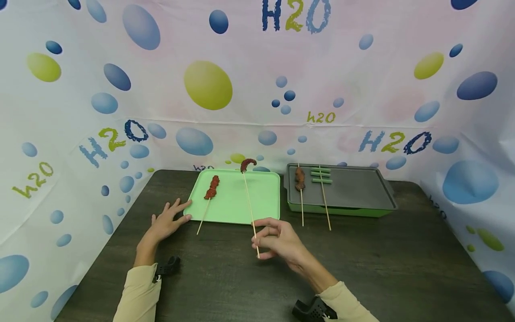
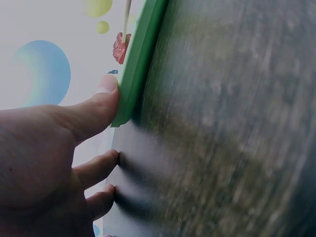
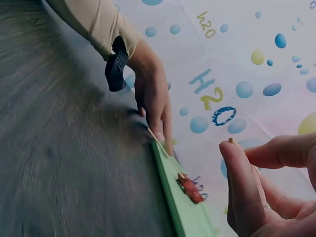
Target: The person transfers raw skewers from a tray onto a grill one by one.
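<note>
My right hand [image 1: 280,241] pinches the lower end of a wooden skewer [image 1: 248,193] between thumb and fingers. At its top is a dark red curled piece that looks like an octopus tentacle, raised over the light green tray [image 1: 231,208]. On the tray's left part lies a skewer of red meat pieces [image 1: 211,188], its stick jutting past the front rim. My left hand [image 1: 164,224] rests at the tray's front left corner with fingers spread. In the left wrist view, its thumb [image 2: 101,106] touches the tray's green edge [image 2: 133,84].
Right of the tray stands a green box with a dark grey grill-like top [image 1: 362,188]. On it lie a brown meat skewer [image 1: 300,179] and a skewer of green stalks [image 1: 321,181], both sticks overhanging the front. A printed cloth [image 1: 257,89] surrounds the dark wooden table [image 1: 225,277].
</note>
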`<state>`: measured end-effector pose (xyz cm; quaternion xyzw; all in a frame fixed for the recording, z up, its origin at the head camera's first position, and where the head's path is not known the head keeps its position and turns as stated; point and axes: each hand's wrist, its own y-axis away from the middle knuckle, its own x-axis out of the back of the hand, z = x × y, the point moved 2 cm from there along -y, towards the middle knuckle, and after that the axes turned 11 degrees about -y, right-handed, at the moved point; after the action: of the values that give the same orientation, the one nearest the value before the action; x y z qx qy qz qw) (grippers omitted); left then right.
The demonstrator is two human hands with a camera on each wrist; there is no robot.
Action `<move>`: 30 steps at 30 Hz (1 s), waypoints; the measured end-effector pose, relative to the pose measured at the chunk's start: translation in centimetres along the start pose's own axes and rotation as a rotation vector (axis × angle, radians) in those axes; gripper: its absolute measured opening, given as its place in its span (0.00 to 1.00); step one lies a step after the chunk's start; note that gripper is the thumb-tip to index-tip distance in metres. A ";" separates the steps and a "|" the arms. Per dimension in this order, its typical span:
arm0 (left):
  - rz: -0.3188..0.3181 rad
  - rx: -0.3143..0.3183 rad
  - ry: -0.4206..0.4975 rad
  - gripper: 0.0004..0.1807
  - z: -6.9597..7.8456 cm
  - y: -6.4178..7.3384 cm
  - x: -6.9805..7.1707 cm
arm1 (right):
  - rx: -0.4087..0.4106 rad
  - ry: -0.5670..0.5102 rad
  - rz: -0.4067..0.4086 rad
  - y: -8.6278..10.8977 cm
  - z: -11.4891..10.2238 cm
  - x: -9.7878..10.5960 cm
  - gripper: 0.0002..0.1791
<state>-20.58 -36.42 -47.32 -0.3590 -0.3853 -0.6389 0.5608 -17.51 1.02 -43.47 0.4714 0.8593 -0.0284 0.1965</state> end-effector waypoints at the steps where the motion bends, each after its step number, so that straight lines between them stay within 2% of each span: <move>1: -0.003 0.000 -0.001 0.36 0.1 -0.1 0.0 | 0.000 0.012 0.002 0.3 -0.2 0.3 0.27; 8: -0.007 0.004 0.006 0.37 0.7 -0.4 0.2 | 0.026 0.108 -0.020 2.1 -2.7 2.9 0.29; 20: -0.021 -0.002 0.028 0.37 0.5 -0.1 0.3 | 0.073 0.282 -0.031 4.2 -7.7 9.6 0.28; 25: -0.023 -0.003 0.028 0.37 0.5 -0.1 0.4 | 0.073 0.343 -0.026 5.3 -8.7 12.7 0.27; 30: -0.027 -0.004 0.029 0.37 0.4 0.0 0.3 | 0.045 0.360 0.005 6.1 -8.9 15.6 0.29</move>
<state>-20.60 -36.21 -46.89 -0.3457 -0.3808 -0.6522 0.5569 -22.76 18.90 -40.14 0.4753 0.8786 0.0377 0.0287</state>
